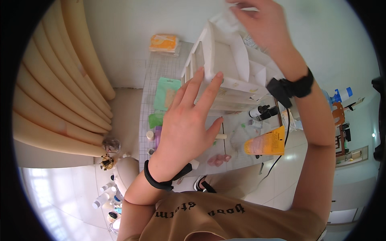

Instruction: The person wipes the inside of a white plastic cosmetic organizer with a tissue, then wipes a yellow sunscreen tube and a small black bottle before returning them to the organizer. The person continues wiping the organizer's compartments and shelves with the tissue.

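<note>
My left hand (189, 120) open, fingertips on white organizer (225, 68) front edge; right hand (261, 24) pinches smth white at top, farther back.

Just below your grip, an orange tube (265, 142) is lying on the gridded table (161, 66), with two dark-capped bottles (260, 112) sitting above it. Beyond your grip, at the table's far end, an orange packet (164, 42) is resting. Left of your grip, a green sheet (166, 93) is lying flat, and cream curtains (60, 88) are hanging further left.
</note>
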The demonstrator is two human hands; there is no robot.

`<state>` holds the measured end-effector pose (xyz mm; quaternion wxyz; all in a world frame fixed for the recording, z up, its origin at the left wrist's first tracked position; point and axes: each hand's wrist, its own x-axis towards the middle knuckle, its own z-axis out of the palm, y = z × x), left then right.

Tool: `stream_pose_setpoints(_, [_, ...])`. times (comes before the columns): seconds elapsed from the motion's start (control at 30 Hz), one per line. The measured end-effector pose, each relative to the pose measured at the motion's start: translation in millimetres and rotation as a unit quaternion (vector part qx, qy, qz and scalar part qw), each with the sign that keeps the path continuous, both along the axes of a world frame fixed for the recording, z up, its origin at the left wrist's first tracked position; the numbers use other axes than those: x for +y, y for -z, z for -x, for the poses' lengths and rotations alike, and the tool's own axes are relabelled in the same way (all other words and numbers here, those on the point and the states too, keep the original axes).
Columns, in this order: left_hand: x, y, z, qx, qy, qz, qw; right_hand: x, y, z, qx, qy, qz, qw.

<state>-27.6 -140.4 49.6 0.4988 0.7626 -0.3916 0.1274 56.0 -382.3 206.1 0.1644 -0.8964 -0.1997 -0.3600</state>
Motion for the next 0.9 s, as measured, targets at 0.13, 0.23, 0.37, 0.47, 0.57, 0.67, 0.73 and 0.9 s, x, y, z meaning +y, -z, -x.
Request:
stream_pose_setpoints(0.13, [0,1,-1,-0.008,0.001,0.009,1.000,3,24,-31,0.123,0.061,0.080,0.987])
stream_pose_setpoints(0.23, [1,3,-3,-0.005,0.014,0.005,1.000,0,21,-26,0.288,0.101,-0.066,0.950])
stream_pose_setpoints(0.37, [3,4,-4,0.011,0.019,0.016,1.000,10,19,11,0.303,0.002,-0.074,0.950])
stream_pose_setpoints(0.47, [3,5,-4,0.004,0.018,0.011,1.000,16,14,31,0.362,-0.071,-0.018,0.929])
stream_pose_setpoints(0.57, [2,4,-2,-0.011,0.014,0.000,1.000,12,12,17,0.381,-0.036,-0.067,0.921])
stream_pose_setpoints(0.67, [2,3,-1,-0.012,0.013,-0.004,1.000,-1,16,-19,0.299,0.036,-0.049,0.952])
stream_pose_setpoints(0.73, [2,3,0,-0.013,0.012,-0.006,1.000,-9,22,-41,0.247,0.073,-0.022,0.966])
stream_pose_setpoints(0.9, [3,3,-1,-0.012,0.013,-0.008,1.000,-17,32,-52,0.163,0.120,0.082,0.976])
